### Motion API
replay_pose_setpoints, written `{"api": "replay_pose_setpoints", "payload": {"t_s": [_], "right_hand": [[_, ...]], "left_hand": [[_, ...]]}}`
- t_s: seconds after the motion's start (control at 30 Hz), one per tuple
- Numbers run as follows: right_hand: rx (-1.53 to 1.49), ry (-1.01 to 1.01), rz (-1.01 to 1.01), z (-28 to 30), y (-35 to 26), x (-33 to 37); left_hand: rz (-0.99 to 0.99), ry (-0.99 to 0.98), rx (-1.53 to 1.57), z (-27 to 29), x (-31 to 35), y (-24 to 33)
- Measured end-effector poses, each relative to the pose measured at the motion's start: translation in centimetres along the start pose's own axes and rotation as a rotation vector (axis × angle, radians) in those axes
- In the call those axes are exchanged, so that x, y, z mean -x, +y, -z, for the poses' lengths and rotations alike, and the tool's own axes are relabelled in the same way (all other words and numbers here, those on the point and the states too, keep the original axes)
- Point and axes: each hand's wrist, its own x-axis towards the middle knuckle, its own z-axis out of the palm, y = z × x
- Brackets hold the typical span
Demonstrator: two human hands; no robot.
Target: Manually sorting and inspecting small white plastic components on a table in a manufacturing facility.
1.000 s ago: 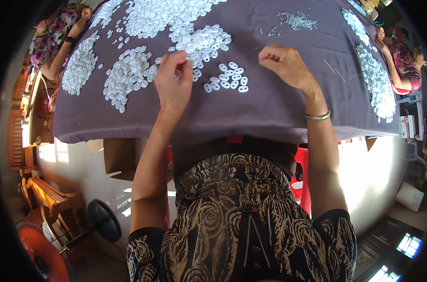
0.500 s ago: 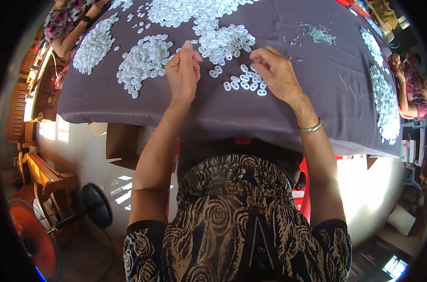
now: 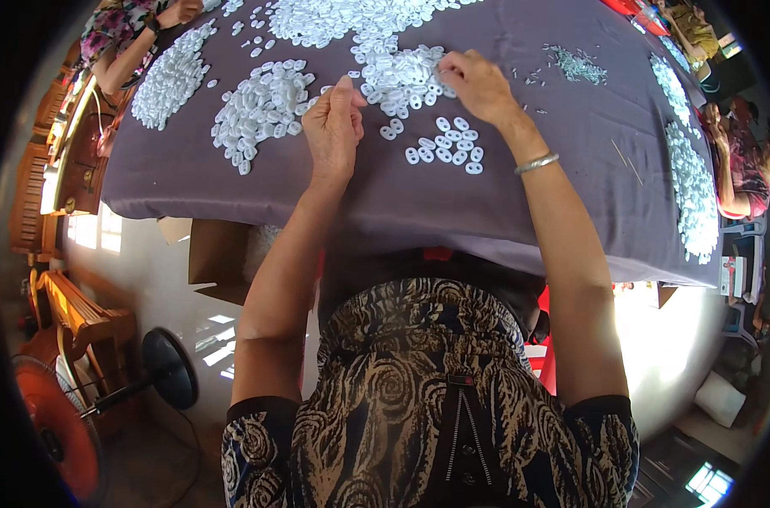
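Small white oval pieces with two holes lie in heaps on the dark grey tablecloth [image 3: 385,190]. My left hand [image 3: 334,127] is closed with its thumb up, between the left heap [image 3: 266,110] and the middle heap [image 3: 398,76]. Whatever is inside its curled fingers is hidden. My right hand [image 3: 484,89], a bangle on its wrist, reaches to the right edge of the middle heap. Its fingertips are drawn together against the pieces there; anything between them is too small to make out. Several loose pieces [image 3: 443,154] lie flat nearer me, and a touching pair [image 3: 391,129] lies beside them.
Further right are a scatter of small thin pins [image 3: 578,65] and two thin sticks [image 3: 629,161]. More white pieces [image 3: 692,195] line the right edge. Another person's hand [image 3: 180,13] is at the far left. A fan [image 3: 59,427] stands on the floor at left.
My right hand has moved away from the loose pieces, up to the middle heap's right edge. My left hand has barely shifted. The other person's hand at far left has moved slightly.
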Motion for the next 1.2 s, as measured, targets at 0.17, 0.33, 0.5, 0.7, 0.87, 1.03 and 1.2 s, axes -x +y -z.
{"api": "replay_pose_setpoints", "payload": {"t_s": [0.17, 0.33, 0.5, 0.7, 0.87, 1.03, 1.2], "right_hand": [[-0.218, -0.042, 0.225, 0.2, -1.1, 3.3], [-0.325, -0.242, 0.084, 3.1, -2.4, 5.1], [-0.348, -0.144, -0.1, 4.0, -1.1, 5.5], [-0.301, 0.014, -0.037, 3.3, -0.6, 5.2], [-0.334, -0.032, -0.114, 3.6, -0.5, 4.2], [-0.225, -0.013, -0.049, 1.8, -0.6, 0.5], [-0.143, -0.112, 0.102, 0.3, -0.9, -0.5]], "left_hand": [[-0.001, -0.006, -0.035, -0.3, 0.3, -0.2], [-0.023, -0.058, -0.151, -0.5, 0.8, -0.3], [-0.154, -0.111, -0.295, -0.6, 0.4, -1.2], [-0.181, -0.11, -0.296, -0.5, 0.3, -1.7], [-0.224, -0.109, -0.33, -0.4, 0.5, -1.7], [-0.213, -0.11, -0.331, -0.5, 0.5, -1.6], [-0.205, -0.11, -0.34, -0.5, 0.4, -1.7]]}}
